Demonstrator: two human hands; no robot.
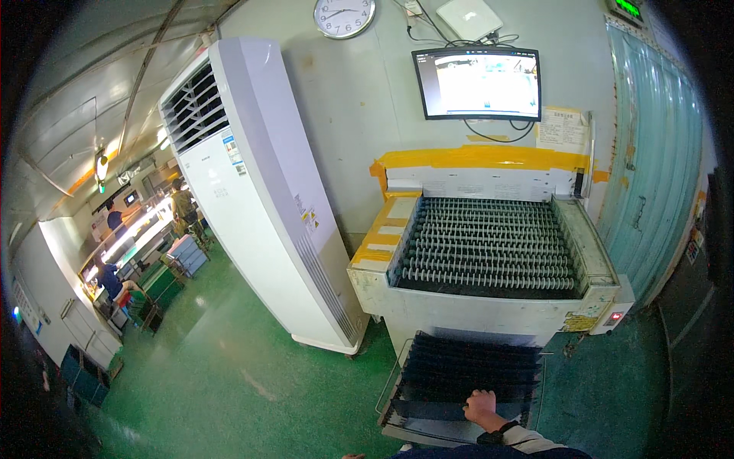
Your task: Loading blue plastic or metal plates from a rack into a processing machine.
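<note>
Dark panels (470, 367) are standing in a row in the rack (413, 433) low in front of me. They are leaning one behind another, and the rack's sides are looking notched, probably so that the faces are staying apart. My right hand (480, 405) is resting at the nearest panel, toward its right end, its fingers curling narrowly by the top edge; I cannot tell whether they are gripping it. Keeping to the edge is perhaps sparing the flat face from marks. A dark wristband (505, 430) is circling that wrist. Only a sliver of what seems to be my left hand (353, 457) is showing at the lower rim, so I cannot tell whether it is spread, narrow or holding anything.

A wire handle (388, 390) is running along the rack's left side, presumably for lifting. Just beyond, the roller machine (466, 310) is standing higher, so close that the rack is likely sitting there to shorten the reach. Yellow tape (489, 157) is covering its back ledge, perhaps as protection. A red-lit switch (616, 316) is glowing at its right corner.

Farther off, a tall white air conditioner (267, 191) is standing to the left, while a monitor (482, 86) is hanging above the machine, likely for easy viewing. Far left, people (183, 205) are occupying a lit bench.
</note>
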